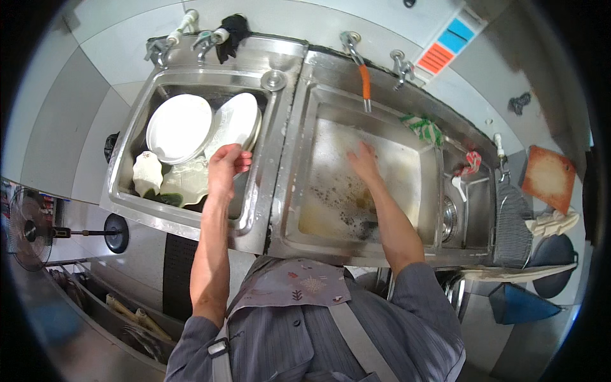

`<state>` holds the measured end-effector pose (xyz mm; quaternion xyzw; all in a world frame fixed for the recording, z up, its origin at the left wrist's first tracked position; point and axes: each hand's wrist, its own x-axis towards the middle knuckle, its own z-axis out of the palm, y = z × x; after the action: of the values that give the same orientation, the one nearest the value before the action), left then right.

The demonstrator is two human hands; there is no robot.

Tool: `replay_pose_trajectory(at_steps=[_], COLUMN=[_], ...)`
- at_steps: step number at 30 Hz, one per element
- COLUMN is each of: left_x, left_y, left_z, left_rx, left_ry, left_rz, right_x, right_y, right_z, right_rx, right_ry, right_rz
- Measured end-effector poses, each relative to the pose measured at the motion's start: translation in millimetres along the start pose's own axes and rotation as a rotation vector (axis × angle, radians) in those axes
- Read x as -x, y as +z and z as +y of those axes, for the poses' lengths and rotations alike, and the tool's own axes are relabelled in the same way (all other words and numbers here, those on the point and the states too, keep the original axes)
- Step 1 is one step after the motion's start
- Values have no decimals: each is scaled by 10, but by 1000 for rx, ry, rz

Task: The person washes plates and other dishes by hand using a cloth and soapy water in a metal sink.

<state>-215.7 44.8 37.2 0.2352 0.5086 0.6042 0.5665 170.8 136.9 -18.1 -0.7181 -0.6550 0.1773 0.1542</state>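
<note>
My left hand (228, 164) hangs over the left sink basin (191, 217), fingers loosely curled, beside the lower end of a stack of white oval plates (235, 122). Whether it touches them is unclear. Round white plates (179, 125) are stacked to the left. Below these lie a white scalloped dish (147, 173), a larger pale scalloped dish (186, 180) and a dark green item (172, 198). Reaching into the right basin (291, 210), my right hand (365, 160) is slightly blurred, fingers apart and nothing visible in it. Dark food bits (351, 200) lie on that basin's wet, yellowish bottom.
Above the right basin hangs a faucet with an orange hose (365, 83). A green-and-white cloth (422, 128) lies on its back rim. A small side basin (472, 210) holds a white spoon-like utensil (459, 187). A metal strainer (273, 80) sits on the left sink's corner.
</note>
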Motion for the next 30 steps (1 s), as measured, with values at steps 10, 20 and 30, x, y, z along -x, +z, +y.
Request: replay_pose_trajectory(at_steps=[10, 20, 30], left_x=[148, -328, -123], left_y=[1814, 1778, 1750], left_z=[-1222, -2532, -2638], left_rx=[-988, -1484, -1157], left_ry=[-4, -140, -253], left_rz=[-298, -395, -419], right_x=[962, 1111, 1070], right_y=[628, -646, -372], right_z=[374, 1421, 2088], right_rx=[709, 423, 407], right_ry=[-275, -295, -213], right_rz=[-967, -736, -908])
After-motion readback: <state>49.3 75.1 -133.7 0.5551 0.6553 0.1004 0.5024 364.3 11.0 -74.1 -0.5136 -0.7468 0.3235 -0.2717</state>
